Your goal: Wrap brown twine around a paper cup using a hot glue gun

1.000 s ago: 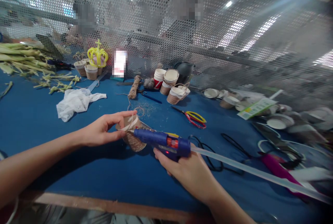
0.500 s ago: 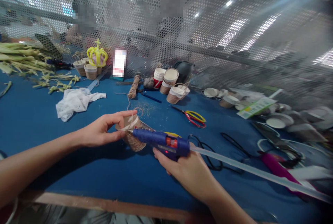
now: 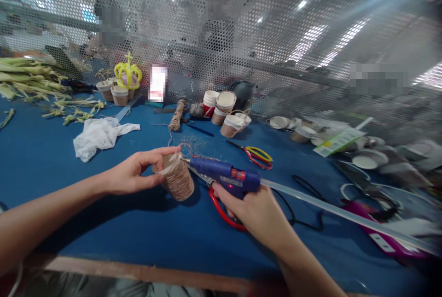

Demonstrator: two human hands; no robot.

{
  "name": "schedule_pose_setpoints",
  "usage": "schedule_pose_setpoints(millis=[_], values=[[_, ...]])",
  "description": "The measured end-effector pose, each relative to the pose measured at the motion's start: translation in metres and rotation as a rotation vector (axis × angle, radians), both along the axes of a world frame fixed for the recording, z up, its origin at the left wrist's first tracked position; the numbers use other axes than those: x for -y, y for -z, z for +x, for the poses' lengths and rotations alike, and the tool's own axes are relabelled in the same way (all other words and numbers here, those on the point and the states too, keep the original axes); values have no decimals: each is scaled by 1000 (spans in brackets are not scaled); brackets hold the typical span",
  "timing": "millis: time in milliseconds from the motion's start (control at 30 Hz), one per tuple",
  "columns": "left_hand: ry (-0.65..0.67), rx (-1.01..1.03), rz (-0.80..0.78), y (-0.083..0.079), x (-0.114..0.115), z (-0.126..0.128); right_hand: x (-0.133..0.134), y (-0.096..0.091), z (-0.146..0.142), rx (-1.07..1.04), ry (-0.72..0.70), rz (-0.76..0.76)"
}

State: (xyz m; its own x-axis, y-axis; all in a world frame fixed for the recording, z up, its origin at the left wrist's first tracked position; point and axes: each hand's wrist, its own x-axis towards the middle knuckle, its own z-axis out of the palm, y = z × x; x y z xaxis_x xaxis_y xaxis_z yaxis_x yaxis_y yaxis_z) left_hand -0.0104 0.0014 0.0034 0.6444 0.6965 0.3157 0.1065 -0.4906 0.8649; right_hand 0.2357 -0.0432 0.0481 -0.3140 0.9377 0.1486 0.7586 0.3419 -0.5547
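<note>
On my feed the left hand's (image 3: pixel 138 172) grip pinches the rim of a twine-wrapped cup (image 3: pixel 180 184), tilted mid-worktop (image 3: pixel 120 230); whether its base touches, I can't tell. The right hand's (image 3: pixel 253 212) grip is wrapped round a blue glue gun (image 3: pixel 221 172), its nozzle (image 3: pixel 187 160) at or just beside that rim. My worry is the left fingertips: a small slip could burn them or smear the twine. The red-handled scissors (image 3: pixel 217 207) below might foul the gun, and the trailing glue stick (image 3: pixel 311 202), if knocked, could swing the nozzle off.
</note>
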Motion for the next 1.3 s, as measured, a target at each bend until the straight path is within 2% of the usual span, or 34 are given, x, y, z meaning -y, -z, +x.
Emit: schedule_pose_setpoints(millis=[200,300,400,467,600,667,767,900,1033,1200,1300], values=[[-6,-1,0,2,-1,0,-5,11,0,-63,23,80],[0,0,-1,2,-1,0,-4,13,-2,-148,92,-21],[-4,-15,12,0,0,0,-8,10,0,-304,107,-188],[-15,-33,27,-3,0,-1,-14,9,5,-417,110,-238],[-44,-64,63,-12,-1,-8,-36,12,19,-640,295,-223],[-47,-80,86,-17,-2,-13,-49,16,24,-667,395,-251],[-25,-116,111,-23,-3,-18,-68,24,25,-644,437,-306],[63,-168,90,-24,-3,-20,-88,38,21,-509,464,-415],[119,-178,84,-23,-3,-20,-102,46,20,-340,460,-408],[141,-175,83,-25,-1,-19,-96,31,13,-168,398,-208],[142,-181,82,-26,0,-18,-79,14,-4,-154,219,-123]])
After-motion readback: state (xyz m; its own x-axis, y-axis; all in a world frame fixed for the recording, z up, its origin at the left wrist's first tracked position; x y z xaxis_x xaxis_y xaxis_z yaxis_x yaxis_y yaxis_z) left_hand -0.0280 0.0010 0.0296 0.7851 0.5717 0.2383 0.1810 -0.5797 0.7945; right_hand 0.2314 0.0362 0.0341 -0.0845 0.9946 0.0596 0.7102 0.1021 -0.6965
